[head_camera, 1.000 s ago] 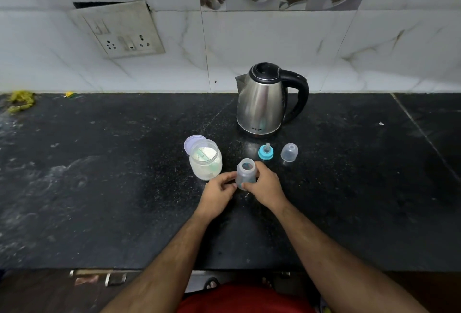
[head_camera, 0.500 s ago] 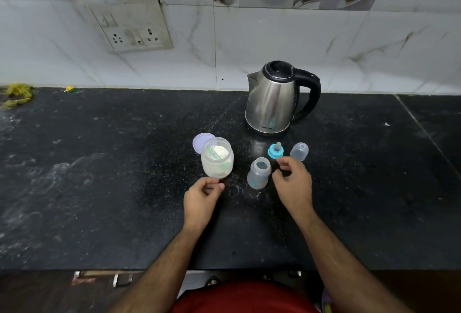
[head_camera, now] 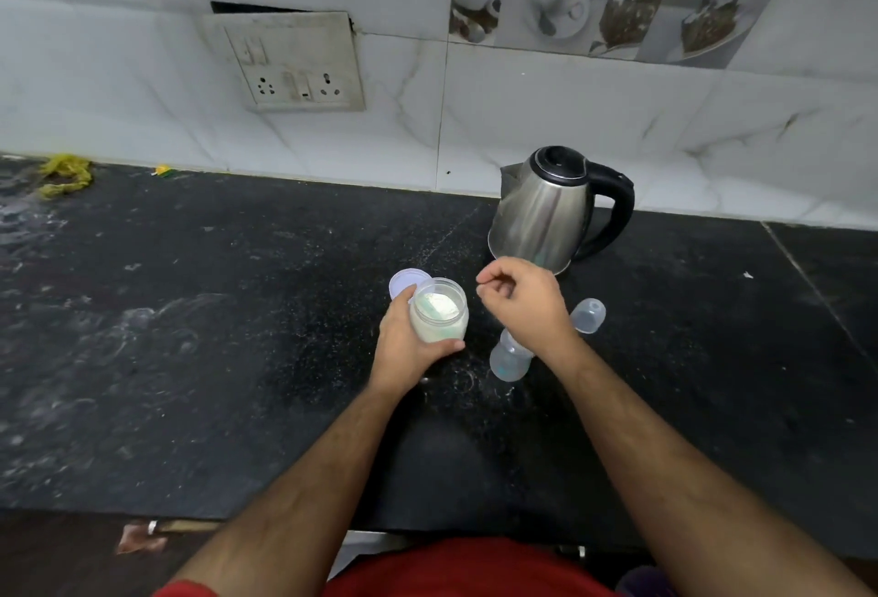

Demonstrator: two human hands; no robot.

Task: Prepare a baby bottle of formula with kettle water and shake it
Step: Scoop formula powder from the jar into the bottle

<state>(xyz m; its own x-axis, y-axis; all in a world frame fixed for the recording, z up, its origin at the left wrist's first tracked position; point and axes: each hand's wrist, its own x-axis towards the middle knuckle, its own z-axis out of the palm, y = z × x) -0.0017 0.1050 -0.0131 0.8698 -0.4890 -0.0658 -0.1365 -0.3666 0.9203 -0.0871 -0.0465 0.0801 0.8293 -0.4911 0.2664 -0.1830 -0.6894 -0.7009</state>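
Writing: none legible on the formula jar (head_camera: 438, 317), the baby bottle (head_camera: 509, 361) or the kettle (head_camera: 546, 211).
Left hand (head_camera: 409, 343): my fingers wrapped around the open jar of white powder, standing on the counter (head_camera: 237, 311).
Right hand (head_camera: 525, 299): raised, fingertips pinched loosely, nothing in them.
Bottle: uncapped, under my right wrist.
Clear cap (head_camera: 588, 315): just right of my right hand.
Jar lid (head_camera: 404, 282): behind my left fingers.
Kettle: beyond my right hand.
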